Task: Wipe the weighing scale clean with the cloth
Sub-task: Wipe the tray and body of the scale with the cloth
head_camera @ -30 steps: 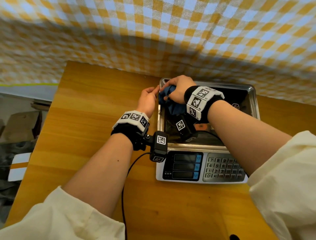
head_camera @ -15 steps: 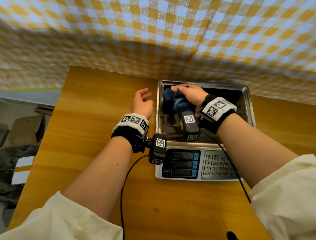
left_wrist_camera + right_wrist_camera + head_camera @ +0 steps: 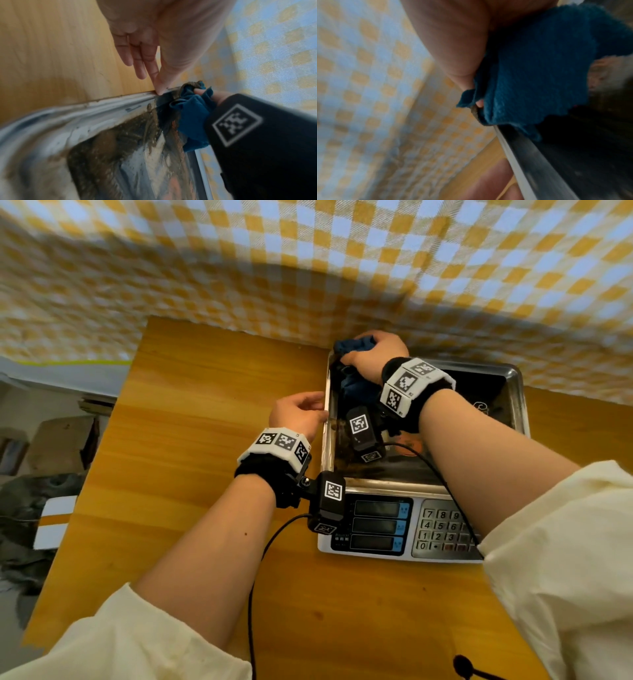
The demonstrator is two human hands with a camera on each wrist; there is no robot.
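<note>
Now right hand (image 3: 375, 356) grip bunches cloth (image 3: 352, 345) at scale (image 3: 513, 378) tray's far-left corner; left hand (image 3: 296, 414) relaxed, touching rim.

The right hand (image 3: 375, 356) hides most of the bunched blue cloth (image 3: 356, 386), and its fingertips are buried in the folds. The right forearm covers part of the scale's keypad (image 3: 442, 534). Both wrist views are motion-blurred; the display (image 3: 376, 525) figures are too small to read.
</note>
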